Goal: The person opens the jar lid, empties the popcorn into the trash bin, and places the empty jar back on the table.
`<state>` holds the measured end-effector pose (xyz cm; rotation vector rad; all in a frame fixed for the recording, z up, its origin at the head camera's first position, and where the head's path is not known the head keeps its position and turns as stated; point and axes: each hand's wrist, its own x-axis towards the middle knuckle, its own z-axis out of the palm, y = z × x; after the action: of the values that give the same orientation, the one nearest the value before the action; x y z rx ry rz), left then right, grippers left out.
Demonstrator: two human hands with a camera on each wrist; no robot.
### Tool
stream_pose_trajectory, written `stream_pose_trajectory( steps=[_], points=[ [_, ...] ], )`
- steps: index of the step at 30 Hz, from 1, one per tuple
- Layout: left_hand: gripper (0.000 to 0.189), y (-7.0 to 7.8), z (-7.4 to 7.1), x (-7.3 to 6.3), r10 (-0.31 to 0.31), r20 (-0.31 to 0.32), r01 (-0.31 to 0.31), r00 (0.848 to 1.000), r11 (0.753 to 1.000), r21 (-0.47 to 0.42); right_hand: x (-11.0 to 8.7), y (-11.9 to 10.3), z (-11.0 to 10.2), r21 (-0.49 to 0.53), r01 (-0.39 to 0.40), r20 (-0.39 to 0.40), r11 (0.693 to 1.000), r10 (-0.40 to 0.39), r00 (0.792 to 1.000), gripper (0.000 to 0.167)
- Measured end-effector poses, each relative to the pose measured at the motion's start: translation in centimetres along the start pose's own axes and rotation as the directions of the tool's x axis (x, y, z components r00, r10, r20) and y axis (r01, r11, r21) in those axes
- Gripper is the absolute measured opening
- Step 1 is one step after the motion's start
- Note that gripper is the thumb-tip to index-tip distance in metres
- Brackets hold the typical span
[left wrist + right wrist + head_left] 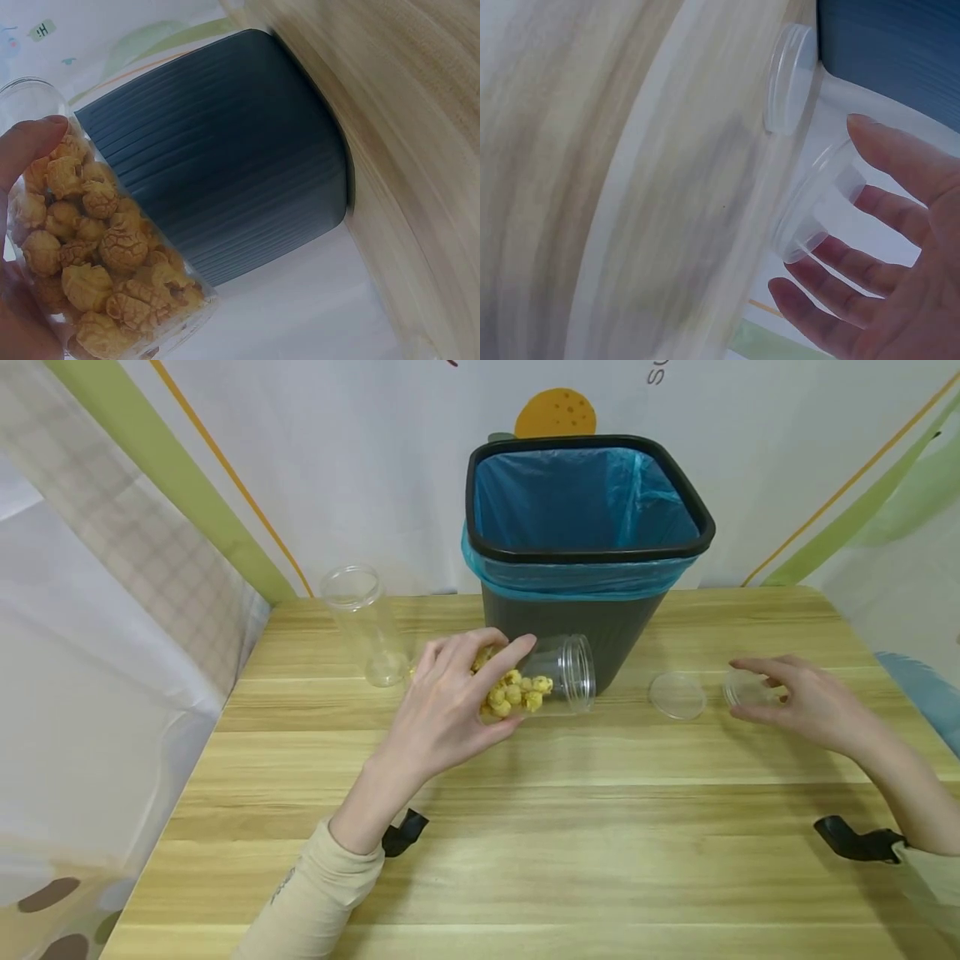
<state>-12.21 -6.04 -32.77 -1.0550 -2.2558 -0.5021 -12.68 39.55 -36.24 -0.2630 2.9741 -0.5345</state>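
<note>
On its side in my left hand [453, 702] is a clear plastic jar [551, 672] partly filled with caramel popcorn [517, 691]. Its uncapped mouth points right, in front of the bin. The left wrist view shows the thumb [37, 142] across the jar wall and popcorn [94, 247] filling the lower part. Over at the right, my right hand [806, 702] holds a clear round lid [810, 202] by its rim, thumb on one side and fingers on the other. The lid is tilted, close over the table. A second clear lid [677, 696] lies flat to its left.
A dark bin [570, 618] with a blue liner [525, 581] stands at the table's back, behind the jar. Left of it stands another clear jar [367, 627], upright and uncapped. A printed cloth [375, 468] hangs behind the wooden table [600, 860].
</note>
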Motion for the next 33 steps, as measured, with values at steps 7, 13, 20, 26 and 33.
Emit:
stream_pose_trajectory(
  steps=[7,13,20,26,33],
  points=[
    [0.079,0.0,0.0,0.0,-0.002,0.005,0.002,1.000,1.000,0.006,0.6,0.7,0.3,-0.003,0.003,0.050,1.000,-0.003,0.999,0.079],
    [0.079,0.0,0.1,-0.1,-0.002,0.002,0.002,1.000,1.000,0.014,1.0,0.9,0.7,-0.036,0.001,0.074,0.999,0.002,0.997,0.079],
    [0.079,0.0,0.1,-0.1,-0.011,-0.001,0.011,1.000,1.000,0.020,1.4,1.0,1.0,-0.075,0.002,0.090,0.997,0.005,0.996,0.078],
    [0.079,0.0,0.1,-0.1,-0.018,0.006,0.018,1.000,1.000,0.018,1.7,1.0,1.4,-0.075,-0.009,0.108,0.997,0.017,0.994,0.083],
    [0.079,-0.2,0.1,-0.1,-0.016,0.010,0.016,1.000,1.000,0.024,2.0,1.4,2.0,-0.081,-0.002,0.122,0.997,0.012,0.992,0.086]
  ],
)
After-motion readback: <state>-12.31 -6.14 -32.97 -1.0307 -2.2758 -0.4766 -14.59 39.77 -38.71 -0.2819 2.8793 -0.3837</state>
